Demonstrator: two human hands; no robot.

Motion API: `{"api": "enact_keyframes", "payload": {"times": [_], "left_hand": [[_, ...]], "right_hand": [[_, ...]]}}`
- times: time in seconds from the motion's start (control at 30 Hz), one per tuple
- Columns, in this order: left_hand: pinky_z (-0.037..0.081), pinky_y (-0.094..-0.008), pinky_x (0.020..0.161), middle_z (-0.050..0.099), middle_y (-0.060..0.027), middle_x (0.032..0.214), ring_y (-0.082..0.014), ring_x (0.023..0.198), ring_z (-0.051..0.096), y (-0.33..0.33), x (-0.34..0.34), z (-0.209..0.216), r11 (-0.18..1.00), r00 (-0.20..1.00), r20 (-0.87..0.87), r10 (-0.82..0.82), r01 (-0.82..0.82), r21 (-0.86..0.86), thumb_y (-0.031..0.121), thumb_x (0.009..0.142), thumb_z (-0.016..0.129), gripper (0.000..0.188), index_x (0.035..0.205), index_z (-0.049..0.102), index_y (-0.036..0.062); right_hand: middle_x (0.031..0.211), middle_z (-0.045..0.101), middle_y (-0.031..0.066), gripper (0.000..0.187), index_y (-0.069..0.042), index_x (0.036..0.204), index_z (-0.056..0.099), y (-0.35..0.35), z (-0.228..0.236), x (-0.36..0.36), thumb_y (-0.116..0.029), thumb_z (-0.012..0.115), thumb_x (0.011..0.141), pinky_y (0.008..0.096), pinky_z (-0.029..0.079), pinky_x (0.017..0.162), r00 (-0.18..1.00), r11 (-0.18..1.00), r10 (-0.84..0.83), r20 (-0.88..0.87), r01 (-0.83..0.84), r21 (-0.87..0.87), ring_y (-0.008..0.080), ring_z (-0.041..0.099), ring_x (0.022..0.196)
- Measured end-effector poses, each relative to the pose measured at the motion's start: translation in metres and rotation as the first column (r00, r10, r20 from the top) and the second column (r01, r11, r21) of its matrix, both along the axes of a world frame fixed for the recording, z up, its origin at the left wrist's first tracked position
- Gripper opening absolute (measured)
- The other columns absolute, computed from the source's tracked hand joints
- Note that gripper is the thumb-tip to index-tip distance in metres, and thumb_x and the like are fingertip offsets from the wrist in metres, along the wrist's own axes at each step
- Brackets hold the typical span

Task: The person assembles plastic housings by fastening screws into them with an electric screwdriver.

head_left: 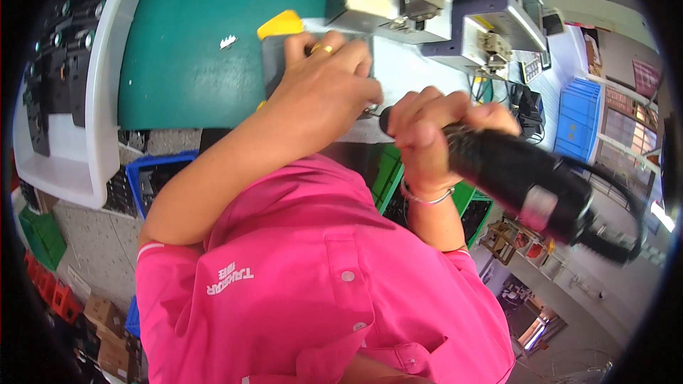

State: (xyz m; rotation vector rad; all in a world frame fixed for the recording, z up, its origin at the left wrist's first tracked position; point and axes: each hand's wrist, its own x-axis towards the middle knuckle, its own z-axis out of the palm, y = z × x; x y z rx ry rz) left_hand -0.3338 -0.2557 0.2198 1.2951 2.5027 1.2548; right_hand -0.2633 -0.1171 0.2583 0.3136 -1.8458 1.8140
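My right hand [430, 128] is wrapped round a black electric screwdriver [523, 178]. Its narrow tip [373, 112] points left, toward the fingers of my left hand [324, 82]. That left hand is bent over a dark grey flat block [272, 64] at the edge of the bench, fingers curled and pressed down. What they grip is hidden beneath them, and so is the spot where the screwdriver's tip ends. A yellow piece [281, 24] sticks out at the block's far left corner. A small white toothed part [228, 43] lies on the green mat, left of my left hand.
The green mat [185, 0] covers the bench. At the left stands a white tray [107, 99] of black parts. Metal-fronted machines [420, 7] stand at the far right, with a blue crate [578, 117] beyond. A cable [629, 199] loops from the screwdriver. Blue and green bins [388, 174] sit below the bench.
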Motion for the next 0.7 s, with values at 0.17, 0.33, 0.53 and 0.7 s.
{"api": "enact_keyframes", "payload": {"times": [0.17,0.33,0.53,0.7], "left_hand": [[0.028,-0.0466,0.095,0.054,-0.0001,0.100,-0.0214,0.102,0.050,-0.002,0.015,-0.002,0.997,0.988,-0.131,0.081,-0.081,0.006,0.014,0.074,0.068,0.008,0.080,0.071,0.0187],[0.019,-0.0485,0.105,0.053,-0.0034,0.123,-0.0243,0.119,0.044,-0.016,0.026,-0.003,0.988,0.974,-0.228,0.012,-0.046,-0.145,0.030,0.076,0.072,0.035,0.110,0.069,0.0265],[0.019,-0.0488,0.106,0.053,-0.0037,0.124,-0.0240,0.120,0.043,-0.015,0.034,-0.004,0.980,0.956,-0.291,0.041,-0.096,-0.175,0.041,0.073,0.073,0.042,0.113,0.069,0.0286],[0.021,-0.0487,0.105,0.053,-0.0029,0.123,-0.0223,0.119,0.044,-0.014,0.034,-0.004,0.977,0.951,-0.305,0.047,-0.107,-0.183,0.045,0.076,0.070,0.039,0.112,0.068,0.0304]], "right_hand": [[0.076,0.056,0.0086,0.057,-0.009,0.125,0.034,0.008,-0.011,0.014,0.011,0.062,0.080,0.0349,0.051,0.057,0.983,0.999,0.034,-0.181,-0.030,0.024,0.0205,0.055,0.059],[0.071,0.053,0.0048,0.057,-0.012,0.129,0.031,0.035,0.008,0.015,-0.004,0.066,0.085,0.0353,0.051,0.052,0.982,0.957,-0.087,-0.166,0.036,-0.288,0.0182,0.053,0.057],[0.066,0.049,0.0072,0.053,-0.005,0.133,0.024,0.101,0.054,-0.008,-0.005,0.053,0.088,0.0344,0.050,0.049,0.775,0.867,-0.499,-0.389,0.451,-0.214,0.0168,0.050,0.052],[0.066,0.049,0.0060,0.049,-0.010,0.130,0.032,0.112,0.053,-0.024,-0.004,0.055,0.087,0.0363,0.051,0.055,0.768,0.852,-0.512,-0.384,0.512,-0.111,0.0153,0.049,0.055]]}}
